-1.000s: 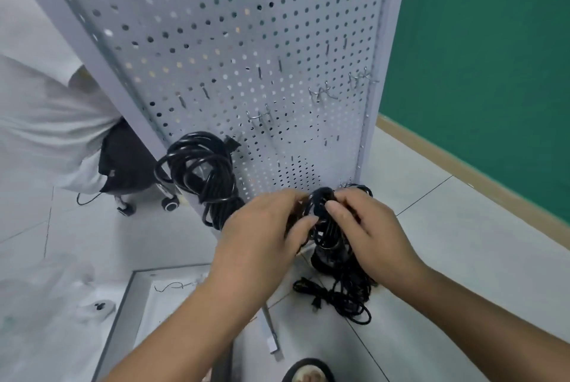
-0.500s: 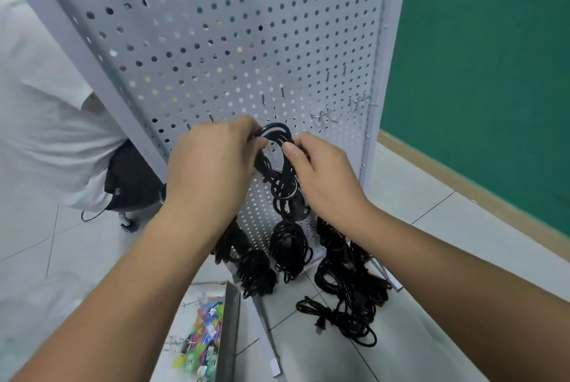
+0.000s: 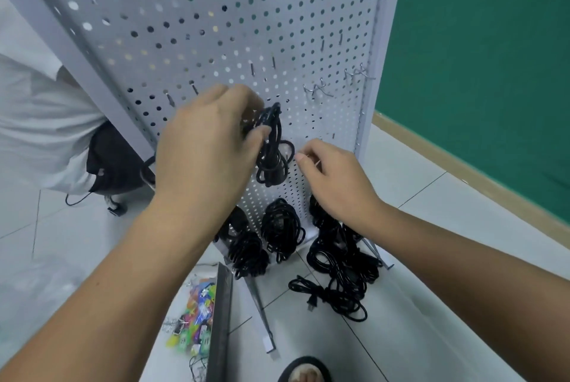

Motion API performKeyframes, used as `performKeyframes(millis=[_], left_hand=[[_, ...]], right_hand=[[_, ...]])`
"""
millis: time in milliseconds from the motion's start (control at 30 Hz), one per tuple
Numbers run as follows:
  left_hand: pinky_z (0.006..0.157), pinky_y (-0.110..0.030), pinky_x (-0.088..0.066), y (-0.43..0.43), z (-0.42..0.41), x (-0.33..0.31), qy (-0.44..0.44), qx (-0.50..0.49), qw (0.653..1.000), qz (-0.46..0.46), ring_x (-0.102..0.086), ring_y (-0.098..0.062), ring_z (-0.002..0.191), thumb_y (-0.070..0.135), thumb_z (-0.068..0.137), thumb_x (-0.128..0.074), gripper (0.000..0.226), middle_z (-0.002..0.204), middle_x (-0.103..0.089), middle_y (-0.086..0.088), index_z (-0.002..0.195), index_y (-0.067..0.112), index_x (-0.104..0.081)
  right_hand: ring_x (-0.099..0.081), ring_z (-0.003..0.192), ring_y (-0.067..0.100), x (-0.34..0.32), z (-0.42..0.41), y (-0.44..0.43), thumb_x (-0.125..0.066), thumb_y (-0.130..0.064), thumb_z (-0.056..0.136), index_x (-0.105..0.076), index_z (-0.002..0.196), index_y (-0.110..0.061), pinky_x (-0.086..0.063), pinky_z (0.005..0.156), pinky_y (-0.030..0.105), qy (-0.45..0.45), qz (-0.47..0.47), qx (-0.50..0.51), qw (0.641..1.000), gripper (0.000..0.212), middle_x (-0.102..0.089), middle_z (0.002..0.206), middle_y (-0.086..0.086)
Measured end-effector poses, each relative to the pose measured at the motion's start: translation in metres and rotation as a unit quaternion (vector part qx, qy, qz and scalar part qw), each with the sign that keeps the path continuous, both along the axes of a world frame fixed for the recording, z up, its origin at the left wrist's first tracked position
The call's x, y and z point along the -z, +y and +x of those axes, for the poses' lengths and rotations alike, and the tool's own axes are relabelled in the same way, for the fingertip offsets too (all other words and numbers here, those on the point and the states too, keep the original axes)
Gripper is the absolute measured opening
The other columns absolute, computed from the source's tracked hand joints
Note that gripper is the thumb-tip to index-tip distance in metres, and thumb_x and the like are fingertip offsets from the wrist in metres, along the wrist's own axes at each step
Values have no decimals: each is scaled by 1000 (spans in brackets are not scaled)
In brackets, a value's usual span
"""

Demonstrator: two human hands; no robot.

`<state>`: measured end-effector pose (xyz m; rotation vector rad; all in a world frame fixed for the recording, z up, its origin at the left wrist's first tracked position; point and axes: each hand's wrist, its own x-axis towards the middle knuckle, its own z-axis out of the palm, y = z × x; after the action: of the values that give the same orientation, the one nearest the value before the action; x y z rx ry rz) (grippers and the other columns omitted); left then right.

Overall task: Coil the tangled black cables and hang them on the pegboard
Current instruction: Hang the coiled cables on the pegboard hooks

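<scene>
My left hand (image 3: 209, 147) grips the top of the coiled cable (image 3: 271, 165) and holds it up against the pegboard (image 3: 216, 11), so the loop can catch a hook hidden behind my fingers. My right hand (image 3: 336, 178) sits apart, just right of the coil, with its fingertips at the outer loop, probably to steady it. I cannot tell whether they pinch anything. Finished coils (image 3: 280, 227) hang lower down. The tangled pile (image 3: 339, 267) lies on the floor (image 3: 462, 227) by the board's near right foot, so there is more to coil.
</scene>
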<state>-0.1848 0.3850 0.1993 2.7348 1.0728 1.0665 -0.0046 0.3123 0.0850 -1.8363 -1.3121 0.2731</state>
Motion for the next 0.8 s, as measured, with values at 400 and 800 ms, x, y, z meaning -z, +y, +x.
performKeyframes(millis=[400, 800], left_hand=[[50, -34, -51, -72, 0, 228, 140, 137, 975, -109, -64, -20, 75, 23, 89, -76, 16, 92, -62, 10, 102, 26, -67], [87, -43, -57, -26, 18, 408, 306, 134, 890, -311, -58, -31, 126, 11, 87, -67, 59, 138, -60, 0, 143, 25, -57]], right_hand=[[-56, 72, 13, 197, 24, -98, -55, -23, 108, -60, 87, -23, -50, 65, 41, -14, -179, 13, 984, 22, -61, 79, -9], [-62, 113, 26, 302, 7, -130, -60, -26, 106, -68, 131, -15, -57, 84, 44, -56, -283, -76, 955, 28, -66, 122, 3]])
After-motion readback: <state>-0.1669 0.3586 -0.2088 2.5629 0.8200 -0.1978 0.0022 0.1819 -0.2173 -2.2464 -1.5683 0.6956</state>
